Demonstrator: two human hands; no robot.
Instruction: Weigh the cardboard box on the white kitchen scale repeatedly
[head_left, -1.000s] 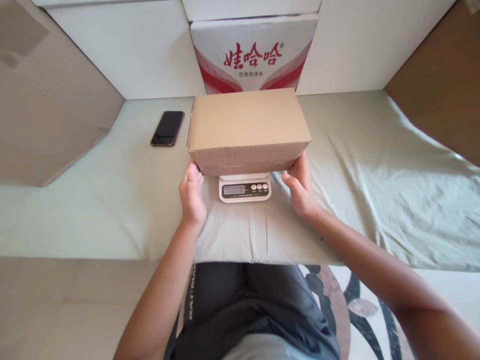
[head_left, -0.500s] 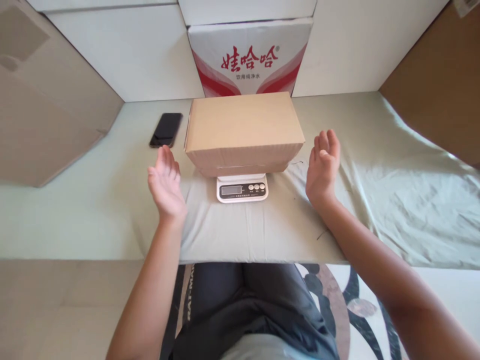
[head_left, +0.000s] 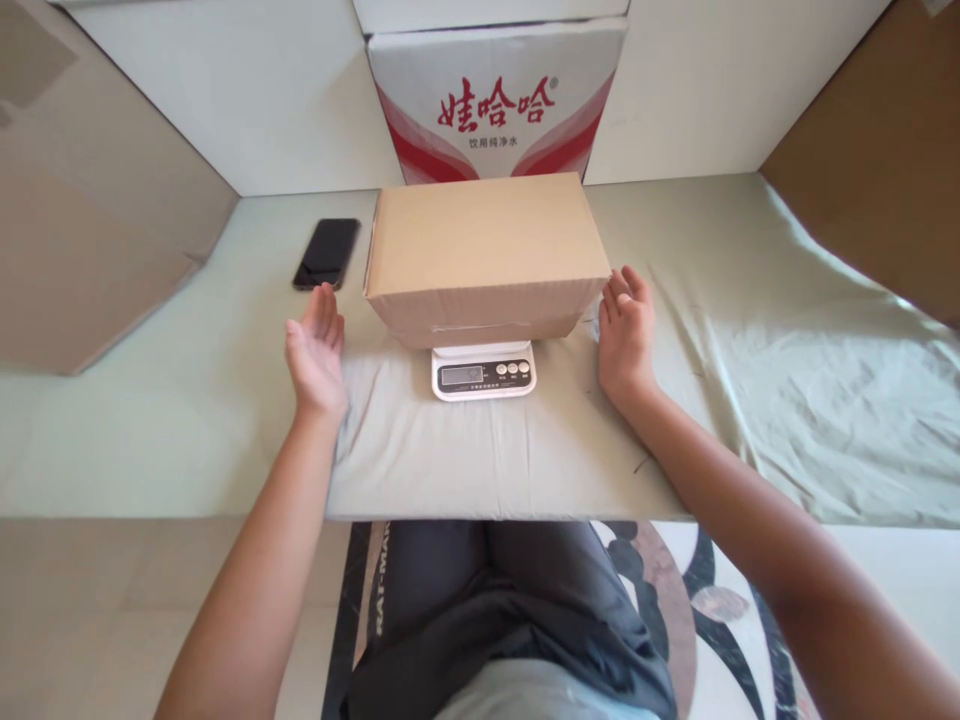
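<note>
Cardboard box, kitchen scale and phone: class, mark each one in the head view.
Cardboard box (head_left: 484,235), head view, middle of its top face.
Kitchen scale (head_left: 484,375), head view, front panel beside the display.
Phone (head_left: 326,254), head view, centre of its dark screen.

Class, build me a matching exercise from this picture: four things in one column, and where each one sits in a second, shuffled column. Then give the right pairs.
Things:
1. cardboard box
2. kitchen scale
3. phone
4. red-and-white carton

Places:
A. flat on the green cloth, left of the box
B. against the back wall, behind the box
C. resting on top of the scale
D. under the box, display facing the person

Pairs: 1-C, 2-D, 3-A, 4-B
</note>
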